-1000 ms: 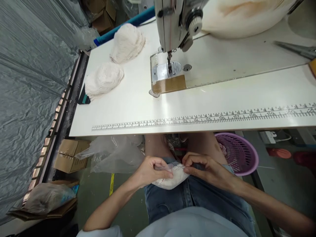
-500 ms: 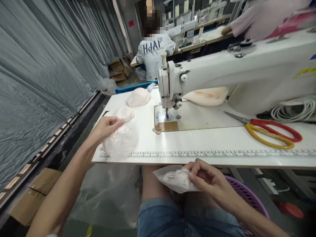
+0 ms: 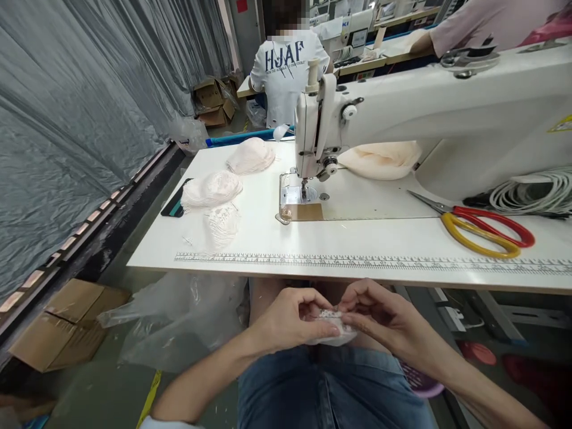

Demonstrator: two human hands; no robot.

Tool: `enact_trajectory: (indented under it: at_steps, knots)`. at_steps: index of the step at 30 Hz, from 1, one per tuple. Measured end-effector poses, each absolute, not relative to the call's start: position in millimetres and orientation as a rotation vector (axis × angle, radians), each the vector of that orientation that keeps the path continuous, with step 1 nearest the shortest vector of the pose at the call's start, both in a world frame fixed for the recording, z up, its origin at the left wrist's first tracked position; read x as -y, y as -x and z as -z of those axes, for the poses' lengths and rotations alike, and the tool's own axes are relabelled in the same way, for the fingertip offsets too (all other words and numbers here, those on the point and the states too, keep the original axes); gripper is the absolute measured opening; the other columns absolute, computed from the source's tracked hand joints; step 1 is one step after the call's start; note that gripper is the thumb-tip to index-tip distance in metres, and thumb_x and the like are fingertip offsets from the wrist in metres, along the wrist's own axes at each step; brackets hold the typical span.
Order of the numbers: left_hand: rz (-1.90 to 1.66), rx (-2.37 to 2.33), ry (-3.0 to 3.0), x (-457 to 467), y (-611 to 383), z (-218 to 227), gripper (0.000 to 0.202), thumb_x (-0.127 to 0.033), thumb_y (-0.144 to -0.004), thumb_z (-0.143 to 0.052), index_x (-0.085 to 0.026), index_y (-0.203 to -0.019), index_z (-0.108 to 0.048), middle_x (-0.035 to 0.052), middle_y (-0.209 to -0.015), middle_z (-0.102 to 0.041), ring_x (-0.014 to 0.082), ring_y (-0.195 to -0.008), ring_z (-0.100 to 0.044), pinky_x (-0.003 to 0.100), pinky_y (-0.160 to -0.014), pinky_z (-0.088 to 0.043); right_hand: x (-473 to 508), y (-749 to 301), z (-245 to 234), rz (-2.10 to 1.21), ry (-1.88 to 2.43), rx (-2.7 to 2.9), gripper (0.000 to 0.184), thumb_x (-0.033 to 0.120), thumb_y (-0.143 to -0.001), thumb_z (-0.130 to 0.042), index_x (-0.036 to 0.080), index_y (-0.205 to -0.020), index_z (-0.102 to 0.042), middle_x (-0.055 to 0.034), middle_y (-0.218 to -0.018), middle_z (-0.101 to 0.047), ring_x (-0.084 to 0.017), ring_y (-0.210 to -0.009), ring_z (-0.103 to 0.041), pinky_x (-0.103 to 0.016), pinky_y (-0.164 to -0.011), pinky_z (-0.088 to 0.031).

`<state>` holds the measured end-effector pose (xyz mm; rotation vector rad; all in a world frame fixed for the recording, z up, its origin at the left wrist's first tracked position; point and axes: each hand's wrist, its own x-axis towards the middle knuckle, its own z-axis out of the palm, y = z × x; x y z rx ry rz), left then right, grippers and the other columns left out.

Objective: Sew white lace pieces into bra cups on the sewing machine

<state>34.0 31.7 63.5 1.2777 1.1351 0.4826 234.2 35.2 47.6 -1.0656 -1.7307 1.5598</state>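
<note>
Both my left hand and my right hand pinch a small white lace fabric piece over my lap, just in front of the table edge. Fingers cover much of the piece, and its scalloped lace edge shows between the two thumbs. On the table's left side lie pale lace pieces, a pale pink pile of pieces and another pile farther back. The white sewing machine stands beyond my hands, its needle over the metal plate.
Scissors with red and yellow handles lie at the right, near coiled white cable. Cream fabric rests behind the machine head. A dark phone-like object is under the pile. A purple basket stands below; a person sits ahead.
My left hand has moved from the lace pieces on the table down to my lap, joining my right hand on the white lace piece. The view has shifted.
</note>
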Motion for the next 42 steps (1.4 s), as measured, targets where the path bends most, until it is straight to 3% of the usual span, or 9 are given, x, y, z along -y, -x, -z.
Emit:
enact_trajectory:
  at_steps: [4, 11, 17, 23, 32, 42]
  knots:
    - [-0.550, -1.077, -1.021, -22, -34, -43, 0.033, -0.040, -0.062, -0.077, -0.011, -0.070, -0.065, -0.0007, -0.065, -0.051, 0.0086, -0.060, -0.043, 0.021, -0.056, -0.033, -29, -239, -39, -1.577, 1.114, 1.724, 0.022, 0.043, -0.086, -0.055, 0.021, -0.087, -0.054, -0.0025, -0.076, -0.061, -0.014, -0.065, -0.056, -0.024, -0.056, -0.046]
    - [-0.524, -1.092, -0.837, -12, -39, -27, 0.041, -0.044, -0.054, -0.082, -0.011, -0.073, -0.066, -0.0009, -0.062, -0.056, 0.0079, -0.055, -0.046, 0.020, -0.053, -0.035, -21, -248, -27, -1.570, 1.172, 1.718, 0.028, 0.046, -0.090, -0.048, 0.021, -0.092, -0.058, -0.0048, -0.078, -0.065, -0.017, -0.069, -0.059, -0.027, -0.059, -0.046]
    - [-0.491, -1.145, -0.787, -10, -41, -22, 0.044, -0.045, -0.052, -0.083, -0.012, -0.076, -0.069, -0.0006, -0.061, -0.058, 0.0073, -0.052, -0.045, 0.020, -0.051, -0.032, -9, -250, -13, -1.216, 1.049, 1.910, 0.010, 0.032, -0.090, -0.052, 0.025, -0.095, -0.058, -0.0073, -0.099, -0.060, -0.021, -0.093, -0.057, -0.033, -0.077, -0.047]
    - [-0.506, -1.176, -0.750, -8, -46, -17, 0.047, -0.048, -0.050, -0.083, -0.010, -0.075, -0.070, -0.0001, -0.060, -0.056, 0.0068, -0.053, -0.043, 0.020, -0.051, -0.030, -3, -245, -5, -1.057, 1.091, 2.041, 0.006, 0.027, -0.091, -0.051, 0.025, -0.091, -0.057, -0.0051, -0.091, -0.053, -0.016, -0.076, -0.053, -0.028, -0.064, -0.044]
    - [-0.511, -1.136, -0.813, -9, -47, -22, 0.040, -0.045, -0.057, -0.080, -0.011, -0.078, -0.073, 0.0010, -0.067, -0.057, 0.0084, -0.060, -0.045, 0.021, -0.057, -0.033, -3, -239, 1, -1.261, 1.103, 1.945, 0.011, 0.033, -0.091, -0.050, 0.023, -0.089, -0.054, -0.0040, -0.086, -0.054, -0.015, -0.068, -0.051, -0.027, -0.058, -0.042]
    - [-0.472, -1.160, -0.630, -4, -42, -11, 0.050, -0.045, -0.048, -0.084, -0.009, -0.080, -0.072, 0.0006, -0.064, -0.057, 0.0077, -0.056, -0.046, 0.021, -0.054, -0.033, -5, -236, 4, -1.377, 1.128, 1.827, 0.016, 0.033, -0.091, -0.050, 0.023, -0.080, -0.054, -0.0014, -0.079, -0.053, -0.016, -0.070, -0.051, -0.027, -0.060, -0.039]
